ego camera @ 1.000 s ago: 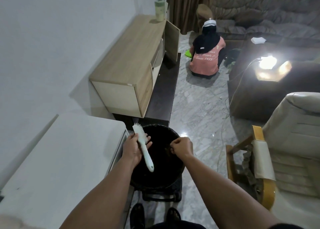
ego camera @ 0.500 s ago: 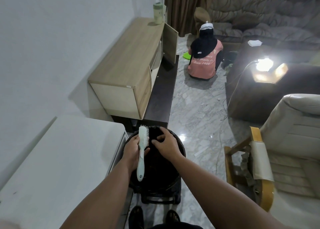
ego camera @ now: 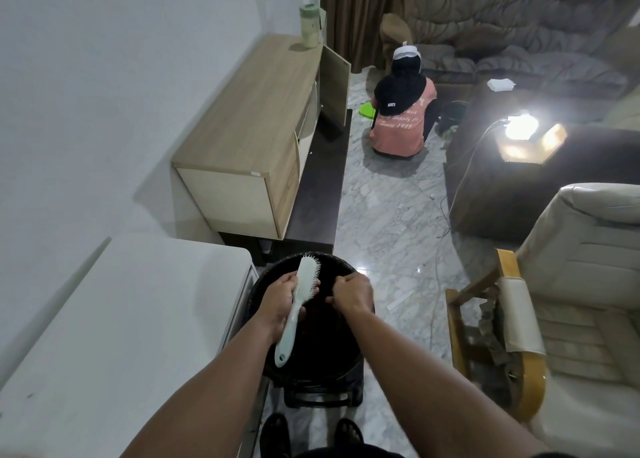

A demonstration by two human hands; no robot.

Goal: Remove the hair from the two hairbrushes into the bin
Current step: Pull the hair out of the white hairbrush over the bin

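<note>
The pale mint hairbrush (ego camera: 300, 295), bristles facing right, is gripped by the left hand (ego camera: 277, 300) over the black bin (ego camera: 346, 353); the right hand (ego camera: 351, 293) has curled, pinching fingers beside the bristles, contents unclear; marble floor (ego camera: 391, 222), white tabletop (ego camera: 114, 336) at left.

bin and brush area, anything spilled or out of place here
Nothing stands out. The left hand holds the hairbrush over the black bin, the right hand pinches beside its bristles, and no hair shows on the floor.

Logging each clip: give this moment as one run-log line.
left hand holds hairbrush | right hand fingers curled beside bristles | both over bin | hair not discernible
</note>
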